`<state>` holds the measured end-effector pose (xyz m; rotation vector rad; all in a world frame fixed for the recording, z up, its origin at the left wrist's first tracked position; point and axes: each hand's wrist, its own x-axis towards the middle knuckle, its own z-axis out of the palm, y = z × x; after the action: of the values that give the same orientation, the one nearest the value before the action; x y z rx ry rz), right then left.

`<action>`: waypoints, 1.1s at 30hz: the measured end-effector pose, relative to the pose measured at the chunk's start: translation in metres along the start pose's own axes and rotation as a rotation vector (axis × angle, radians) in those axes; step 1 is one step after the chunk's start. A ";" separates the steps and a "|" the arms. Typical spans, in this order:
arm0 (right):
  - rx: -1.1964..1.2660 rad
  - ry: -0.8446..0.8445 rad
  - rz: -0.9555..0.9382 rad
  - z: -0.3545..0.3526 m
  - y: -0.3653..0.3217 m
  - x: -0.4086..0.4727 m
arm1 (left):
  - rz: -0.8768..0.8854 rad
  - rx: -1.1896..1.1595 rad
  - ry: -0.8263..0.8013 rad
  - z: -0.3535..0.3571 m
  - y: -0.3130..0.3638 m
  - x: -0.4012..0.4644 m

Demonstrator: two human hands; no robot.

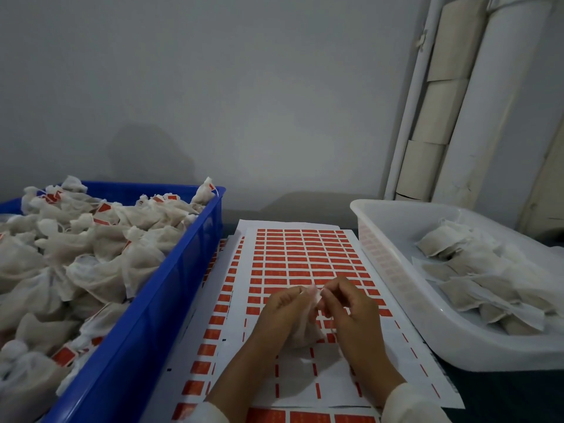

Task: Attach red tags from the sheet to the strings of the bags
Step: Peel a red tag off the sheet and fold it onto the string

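A white sheet of red tags (302,257) lies flat between two bins; its near rows are peeled off, leaving white backing. Over the sheet's middle, my left hand (279,312) grips a small white cloth bag (305,331) that hangs below my fingers. My right hand (345,303) pinches the top of the same bag at its neck, fingertip to fingertip with the left. The string is too thin and blurred to make out, and I cannot tell whether a tag is between the fingers.
A blue crate (171,285) on the left is heaped with white bags, several carrying red tags. A white tub (396,279) on the right holds flat bags without tags. More tag sheets lie under the top one. Rolls lean in the far right corner.
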<state>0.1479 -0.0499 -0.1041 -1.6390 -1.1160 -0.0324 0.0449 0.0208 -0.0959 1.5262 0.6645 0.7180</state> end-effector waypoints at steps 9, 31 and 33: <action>-0.045 -0.038 0.000 0.003 -0.003 -0.002 | -0.197 -0.151 -0.027 -0.007 0.007 -0.005; -0.101 -0.021 -0.024 0.003 -0.002 -0.004 | 0.187 0.118 0.210 -0.003 -0.007 0.004; -0.089 -0.008 -0.039 0.002 -0.002 -0.004 | 0.195 0.101 0.216 -0.005 -0.007 0.004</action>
<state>0.1431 -0.0506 -0.1055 -1.6972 -1.1672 -0.1023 0.0440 0.0275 -0.1023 1.6357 0.7277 1.0209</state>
